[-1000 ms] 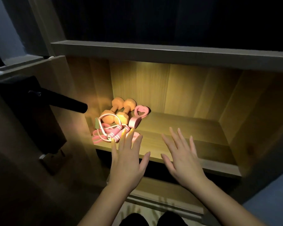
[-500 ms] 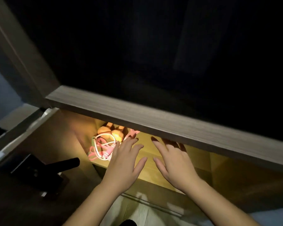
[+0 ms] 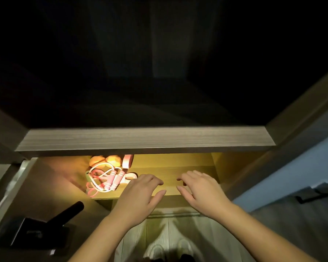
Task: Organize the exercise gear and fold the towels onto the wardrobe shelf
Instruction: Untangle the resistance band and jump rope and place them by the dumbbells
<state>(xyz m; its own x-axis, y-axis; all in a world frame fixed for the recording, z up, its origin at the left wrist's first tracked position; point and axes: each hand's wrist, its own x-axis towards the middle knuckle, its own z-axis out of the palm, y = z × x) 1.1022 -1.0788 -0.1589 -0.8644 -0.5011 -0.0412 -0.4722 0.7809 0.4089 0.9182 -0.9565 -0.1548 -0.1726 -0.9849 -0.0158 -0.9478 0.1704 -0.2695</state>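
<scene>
On the lit wooden wardrobe shelf, exercise gear is piled at the left: a pink and white jump rope, orange dumbbells behind it, and a pink hand gripper half hidden under the board above. My left hand hovers over the shelf's front edge just right of the rope, fingers loosely bent, holding nothing. My right hand hovers beside it over the bare shelf, also empty. No towels are in view.
A grey-brown upper shelf board overhangs the lit compartment; above it the wardrobe is dark. A black handle on a dark plate sticks out at lower left. The wardrobe's right side panel and pale floor frame the opening.
The view has risen, so the upper board now hides most of the compartment. Both hands drew back from the shelf's depth to its front edge, fingers more bent.
</scene>
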